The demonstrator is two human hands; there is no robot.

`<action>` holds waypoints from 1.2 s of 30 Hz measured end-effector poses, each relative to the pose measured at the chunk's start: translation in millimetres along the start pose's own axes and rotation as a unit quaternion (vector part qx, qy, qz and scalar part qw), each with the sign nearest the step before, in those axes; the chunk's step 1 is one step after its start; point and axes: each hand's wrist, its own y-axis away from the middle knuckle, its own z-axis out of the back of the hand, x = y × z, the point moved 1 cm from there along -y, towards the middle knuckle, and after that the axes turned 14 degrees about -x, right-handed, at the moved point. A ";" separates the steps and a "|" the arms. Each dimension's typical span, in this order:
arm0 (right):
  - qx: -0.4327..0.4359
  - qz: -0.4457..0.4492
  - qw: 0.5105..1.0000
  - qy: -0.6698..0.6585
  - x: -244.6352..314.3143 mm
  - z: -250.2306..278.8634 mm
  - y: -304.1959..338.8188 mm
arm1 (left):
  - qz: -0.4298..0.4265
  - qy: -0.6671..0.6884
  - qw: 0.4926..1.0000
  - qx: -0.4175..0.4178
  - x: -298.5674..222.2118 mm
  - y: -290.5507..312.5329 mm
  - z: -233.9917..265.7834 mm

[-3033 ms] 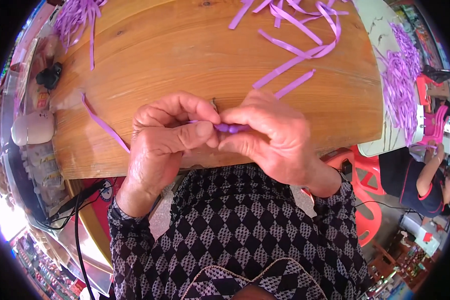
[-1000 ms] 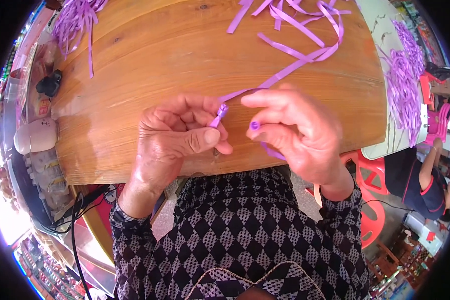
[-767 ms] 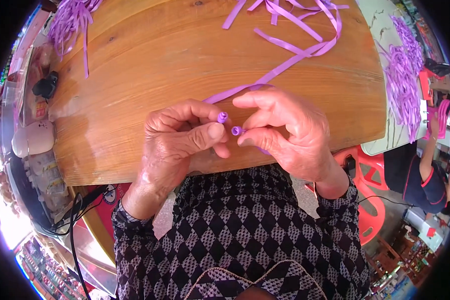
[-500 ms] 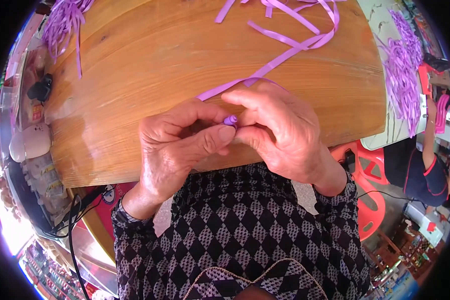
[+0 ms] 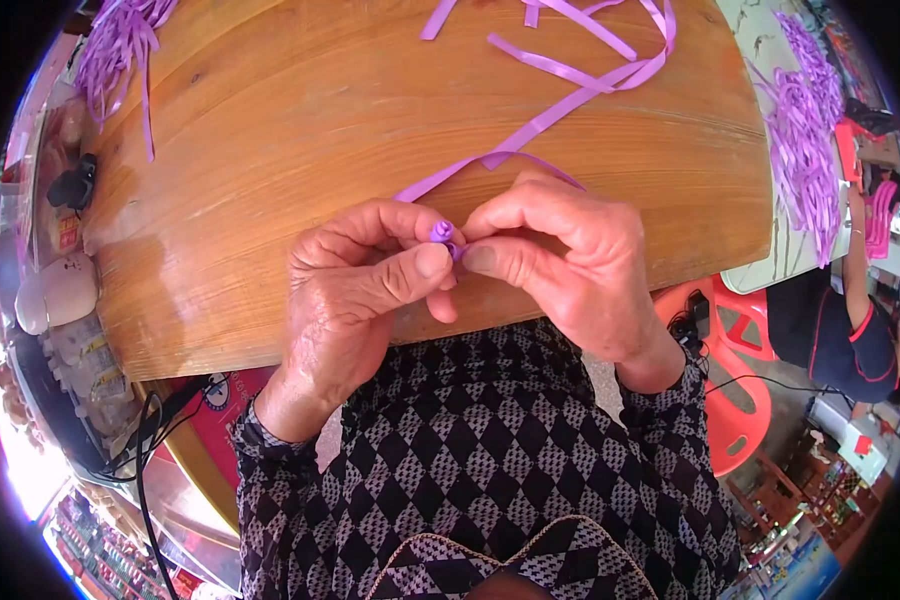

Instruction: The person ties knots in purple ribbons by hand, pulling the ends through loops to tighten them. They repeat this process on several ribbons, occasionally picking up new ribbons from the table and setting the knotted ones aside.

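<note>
A small rolled purple ribbon rosebud (image 5: 443,232) is pinched between the thumb and fingers of my left hand (image 5: 355,275), above the near edge of the wooden table. My right hand (image 5: 570,265) pinches the ribbon at the bud's right side, thumb and forefinger pressed together. The long purple ribbon (image 5: 550,118) runs over the tabletop behind my hands. One stretch of it curves down behind my right hand, where its course is hidden.
The wooden table (image 5: 270,120) has a bunch of purple ribbons (image 5: 120,50) at its far left. More ribbons (image 5: 802,150) hang over a pale table on the right. Orange plastic chairs (image 5: 735,400) and another person (image 5: 840,330) are at right. A black cable (image 5: 142,490) hangs at left.
My right hand has turned, and its fingers have closed in on the ribbon beside the bud. The left hand has shifted slightly, so the bud now stands more upright.
</note>
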 end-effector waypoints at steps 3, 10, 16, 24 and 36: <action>-0.034 0.001 0.999 -0.028 -0.9 1.5 0.3 | -0.038 -0.050 0.998 -0.022 -1.4 1.9 0.0; -0.040 0.028 0.999 0.001 2.2 4.7 2.0 | -0.272 -0.303 0.913 -0.034 -7.5 10.5 1.0; -0.064 0.003 0.998 -0.011 7.0 8.2 4.9 | -0.544 -0.506 0.669 -0.032 -22.8 9.2 -5.9; -0.070 -0.053 0.995 -0.043 8.2 5.4 6.3 | -0.608 -0.599 0.513 -0.092 -26.2 18.3 -10.8; -0.084 -0.029 0.994 -0.065 7.6 4.6 6.0 | -0.247 -0.256 0.935 -0.014 -9.9 9.9 -1.7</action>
